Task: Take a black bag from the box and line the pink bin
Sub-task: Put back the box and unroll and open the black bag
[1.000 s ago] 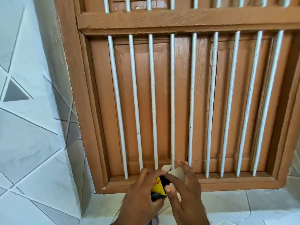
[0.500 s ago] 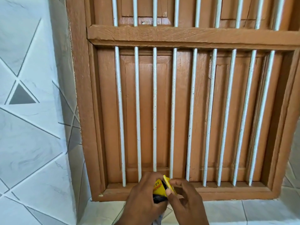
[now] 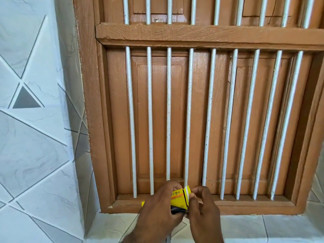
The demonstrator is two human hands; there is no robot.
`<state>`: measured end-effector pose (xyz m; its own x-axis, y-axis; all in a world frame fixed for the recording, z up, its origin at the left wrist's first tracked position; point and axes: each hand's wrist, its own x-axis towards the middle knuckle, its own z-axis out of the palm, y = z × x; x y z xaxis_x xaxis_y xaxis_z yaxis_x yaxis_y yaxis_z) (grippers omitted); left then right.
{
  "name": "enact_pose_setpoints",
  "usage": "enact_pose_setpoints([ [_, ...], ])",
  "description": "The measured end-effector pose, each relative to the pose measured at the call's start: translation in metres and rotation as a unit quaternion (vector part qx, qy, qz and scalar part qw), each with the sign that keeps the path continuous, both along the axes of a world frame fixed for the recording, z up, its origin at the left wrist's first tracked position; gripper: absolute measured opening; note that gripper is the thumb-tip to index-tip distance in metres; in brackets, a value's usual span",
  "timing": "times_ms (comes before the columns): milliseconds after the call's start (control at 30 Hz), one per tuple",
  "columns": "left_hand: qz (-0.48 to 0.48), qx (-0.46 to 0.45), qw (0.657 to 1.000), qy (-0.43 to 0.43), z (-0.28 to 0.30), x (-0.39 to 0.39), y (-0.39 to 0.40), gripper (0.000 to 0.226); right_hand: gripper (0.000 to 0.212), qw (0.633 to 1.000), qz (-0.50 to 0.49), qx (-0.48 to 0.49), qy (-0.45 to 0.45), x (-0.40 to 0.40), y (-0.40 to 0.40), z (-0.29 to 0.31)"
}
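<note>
A small yellow box (image 3: pixel 178 197) with orange print is held low in the middle of the view, in front of a barred window. My left hand (image 3: pixel 157 209) wraps around its body from the left. My right hand (image 3: pixel 201 207) pinches the box's end flap (image 3: pixel 186 192) between thumb and fingers. A strip of black bag material (image 3: pixel 177 209) shows under the box's open end. The pink bin is out of view.
A brown wooden window frame (image 3: pixel 91 120) with white vertical bars (image 3: pixel 188 120) and shut wooden shutters fills the view. A white tiled wall with grey triangle lines (image 3: pixel 35 120) is on the left. A white tiled ledge (image 3: pixel 263 227) runs below the frame.
The camera has tilted up and drawn nearer. My right hand has shifted from over the open end of the box to pinching its flap, which now stands up. My left hand keeps its hold.
</note>
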<state>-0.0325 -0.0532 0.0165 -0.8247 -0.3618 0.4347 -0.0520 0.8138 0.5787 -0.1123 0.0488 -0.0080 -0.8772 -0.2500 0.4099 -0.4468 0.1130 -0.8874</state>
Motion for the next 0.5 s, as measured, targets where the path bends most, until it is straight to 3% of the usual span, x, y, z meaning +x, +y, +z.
enact_pose_setpoints([
  [267,-0.011,-0.03,0.999,0.006,0.0051,-0.002,0.005,0.057,0.018,0.998,-0.012,0.045,0.037,0.0002,0.0024,-0.0005],
  [333,-0.009,-0.035,0.999,0.009,0.0056,-0.0034,0.005,0.055,0.007,0.998,0.004,0.032,0.048,0.0026,0.0032,-0.0018],
  [500,-0.008,-0.04,0.999,-0.001,0.009,-0.0058,0.0056,0.052,0.011,0.998,0.057,0.0,-0.007,-0.0031,0.0035,-0.008],
])
